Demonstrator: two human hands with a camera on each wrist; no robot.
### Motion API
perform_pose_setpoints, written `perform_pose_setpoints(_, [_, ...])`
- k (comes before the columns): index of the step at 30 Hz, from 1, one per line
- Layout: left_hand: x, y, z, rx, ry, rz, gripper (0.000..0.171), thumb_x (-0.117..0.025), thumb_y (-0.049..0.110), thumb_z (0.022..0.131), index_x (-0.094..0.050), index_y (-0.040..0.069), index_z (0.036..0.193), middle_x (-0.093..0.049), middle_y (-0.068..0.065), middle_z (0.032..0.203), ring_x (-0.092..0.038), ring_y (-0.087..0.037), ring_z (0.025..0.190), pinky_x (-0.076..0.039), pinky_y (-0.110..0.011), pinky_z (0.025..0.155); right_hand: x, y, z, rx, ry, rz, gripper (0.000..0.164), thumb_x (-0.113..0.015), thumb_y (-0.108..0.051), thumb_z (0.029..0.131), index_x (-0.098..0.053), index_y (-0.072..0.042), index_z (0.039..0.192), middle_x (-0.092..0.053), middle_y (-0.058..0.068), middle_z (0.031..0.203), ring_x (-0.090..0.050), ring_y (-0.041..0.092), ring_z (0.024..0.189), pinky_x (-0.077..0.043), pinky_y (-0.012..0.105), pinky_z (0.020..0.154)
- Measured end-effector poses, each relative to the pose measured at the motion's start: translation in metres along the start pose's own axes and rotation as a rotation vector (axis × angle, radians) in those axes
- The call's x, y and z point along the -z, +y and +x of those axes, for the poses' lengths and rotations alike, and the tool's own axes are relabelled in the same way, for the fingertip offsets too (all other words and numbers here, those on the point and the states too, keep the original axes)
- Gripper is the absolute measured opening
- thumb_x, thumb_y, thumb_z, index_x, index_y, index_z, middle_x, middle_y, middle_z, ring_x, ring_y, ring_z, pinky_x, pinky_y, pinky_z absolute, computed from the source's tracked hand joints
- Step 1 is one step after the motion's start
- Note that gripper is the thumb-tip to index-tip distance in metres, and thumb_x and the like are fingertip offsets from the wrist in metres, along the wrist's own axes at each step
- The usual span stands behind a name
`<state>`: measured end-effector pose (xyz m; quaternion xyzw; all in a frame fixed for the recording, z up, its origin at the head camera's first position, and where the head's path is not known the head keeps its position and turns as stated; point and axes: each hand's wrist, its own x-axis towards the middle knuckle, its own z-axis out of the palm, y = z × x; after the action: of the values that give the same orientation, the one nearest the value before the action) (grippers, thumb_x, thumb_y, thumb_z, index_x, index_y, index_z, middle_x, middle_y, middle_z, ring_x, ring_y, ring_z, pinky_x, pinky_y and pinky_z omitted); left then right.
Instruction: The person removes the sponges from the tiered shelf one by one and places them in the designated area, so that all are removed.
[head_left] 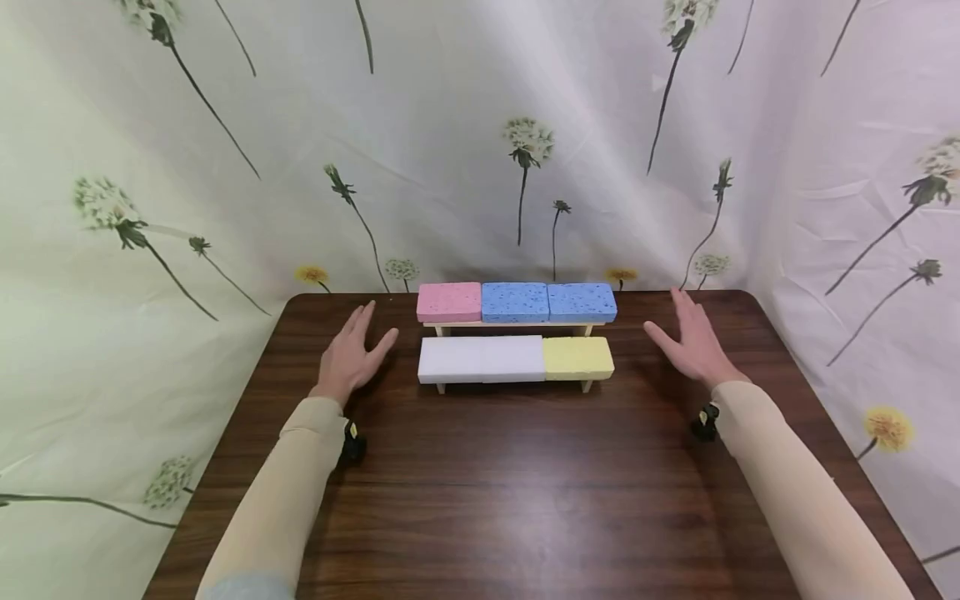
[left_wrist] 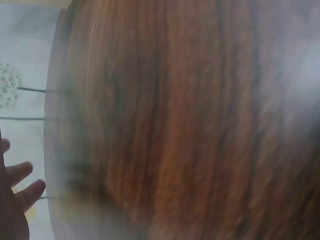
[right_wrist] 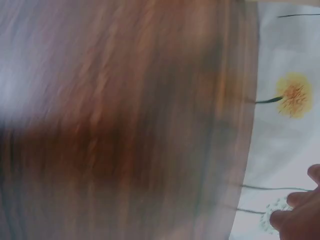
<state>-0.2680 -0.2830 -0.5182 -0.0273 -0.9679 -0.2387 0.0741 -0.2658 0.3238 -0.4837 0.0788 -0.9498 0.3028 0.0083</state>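
Two low wooden racks stand one behind the other near the table's back edge. Across the rear rack [head_left: 517, 325] lie a pink sponge [head_left: 449, 302] and two blue sponges [head_left: 514, 302], side by side. The front rack [head_left: 587, 387] carries two white sponges [head_left: 450, 360] and a yellow sponge [head_left: 577, 358] at its right end. My left hand [head_left: 351, 354] is left of the racks, fingers extended and thumb spread, holding nothing. On the other side, my right hand [head_left: 696, 342] is spread too, apart from the sponges. Only fingertips show in each wrist view.
The dark wood table [head_left: 525, 500] runs under both arms. A white curtain [head_left: 450, 125] printed with dandelions hangs behind it and along both sides. Each wrist wears a small black camera [head_left: 352, 442] on a beige sleeve.
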Motion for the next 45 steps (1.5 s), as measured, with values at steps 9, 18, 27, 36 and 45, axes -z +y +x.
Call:
perform_pose_setpoints(9, [-0.007,0.011,-0.011,-0.015,0.121,-0.310,0.072,-0.046,0.059,0.107,-0.037,0.017,0.164,-0.045,-0.020,0.161,-0.043,-0.043,0.147,-0.035,-0.063,0.120,-0.003,-0.023,0.001,0.057,-0.059,0.110,0.087,-0.051,-0.058,0.107,-0.005,-0.022,0.171,-0.009,0.012,0.177,-0.010,0.041,0.161,-0.016,0.070,0.125])
perform_pose_setpoints(18, [-0.016,0.034,-0.018,0.001,0.001,-0.679,0.058,-0.039,0.044,0.114,-0.033,0.018,0.166,-0.045,-0.020,0.161,-0.053,-0.043,0.138,-0.049,-0.059,0.110,-0.005,-0.044,0.008,0.092,-0.075,0.112,0.087,-0.055,-0.061,0.104,-0.008,-0.031,0.171,-0.011,0.003,0.177,-0.014,0.037,0.161,-0.020,0.068,0.125])
perform_pose_setpoints(27, [-0.031,0.047,-0.026,-0.113,-0.166,-0.996,0.060,-0.046,0.015,0.113,-0.020,0.009,0.167,-0.035,-0.024,0.166,-0.044,-0.047,0.146,-0.049,-0.042,0.114,-0.007,-0.066,0.016,0.087,-0.155,0.152,0.092,-0.062,-0.061,0.101,-0.006,-0.037,0.170,-0.018,0.009,0.176,-0.018,0.043,0.159,-0.025,0.072,0.121])
perform_pose_setpoints(36, [-0.047,0.044,-0.037,-0.105,-0.316,-1.056,0.088,-0.073,-0.002,0.096,-0.021,0.006,0.167,-0.031,-0.024,0.168,-0.042,-0.046,0.145,-0.052,-0.019,0.103,-0.008,-0.080,0.023,0.112,-0.164,0.237,0.094,-0.069,-0.051,0.100,-0.014,-0.022,0.170,-0.026,0.016,0.172,-0.028,0.041,0.156,-0.032,0.064,0.122])
perform_pose_setpoints(45, [-0.048,0.045,-0.040,-0.046,-0.326,-1.030,0.095,-0.083,-0.007,0.085,-0.029,0.002,0.163,-0.040,-0.025,0.162,-0.045,-0.042,0.146,-0.052,-0.022,0.104,-0.008,-0.083,0.029,0.159,-0.170,0.228,0.088,-0.071,-0.037,0.102,-0.019,-0.014,0.169,-0.027,0.020,0.171,-0.034,0.042,0.153,-0.036,0.062,0.121])
